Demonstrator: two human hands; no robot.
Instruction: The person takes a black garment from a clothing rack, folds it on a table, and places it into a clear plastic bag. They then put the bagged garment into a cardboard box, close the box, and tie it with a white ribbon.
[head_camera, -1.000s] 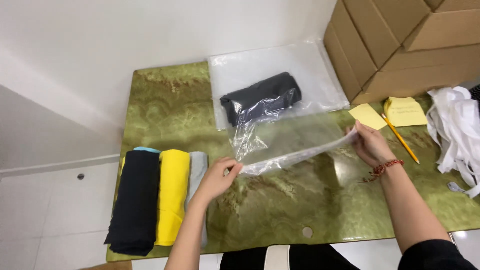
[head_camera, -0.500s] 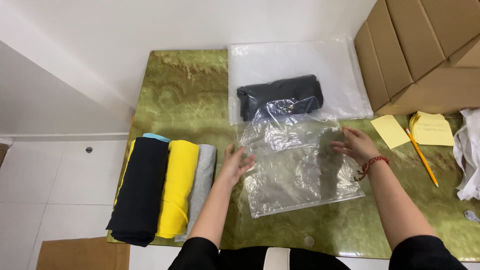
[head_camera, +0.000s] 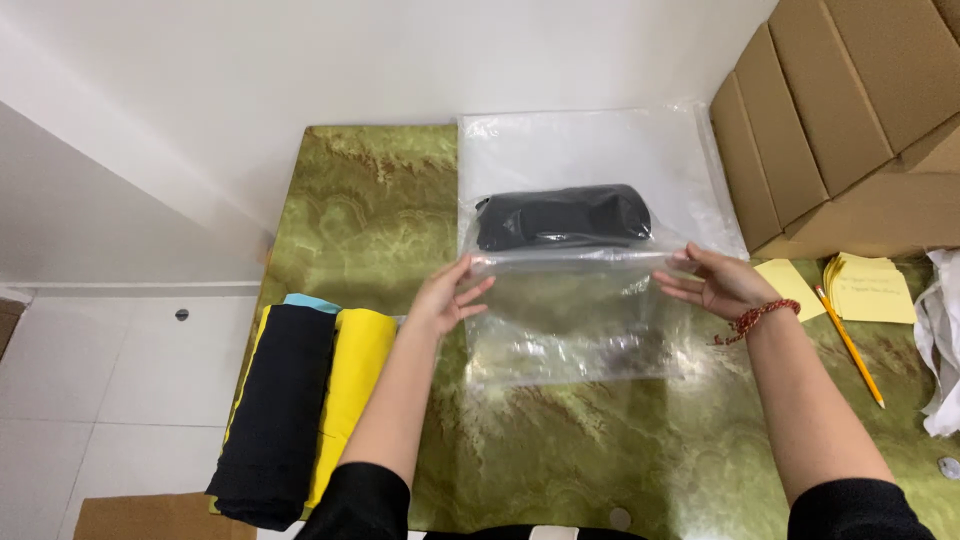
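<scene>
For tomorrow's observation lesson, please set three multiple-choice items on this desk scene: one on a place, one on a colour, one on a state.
1. Where does the black rolled cloth lie?
A. on the large plastic sheet
B. on the cardboard boxes
C. on the floor

2. What colour is the pencil?
A. blue
B. yellow
C. red

3. How is the clear bag held?
A. crumpled in one fist
B. folded under an arm
C. spread flat between both hands

Answers: 1 A, it rests on the sheet by the wall. 2 B, its shaft is yellow. 3 C, the left hand and right hand hold opposite edges.
</scene>
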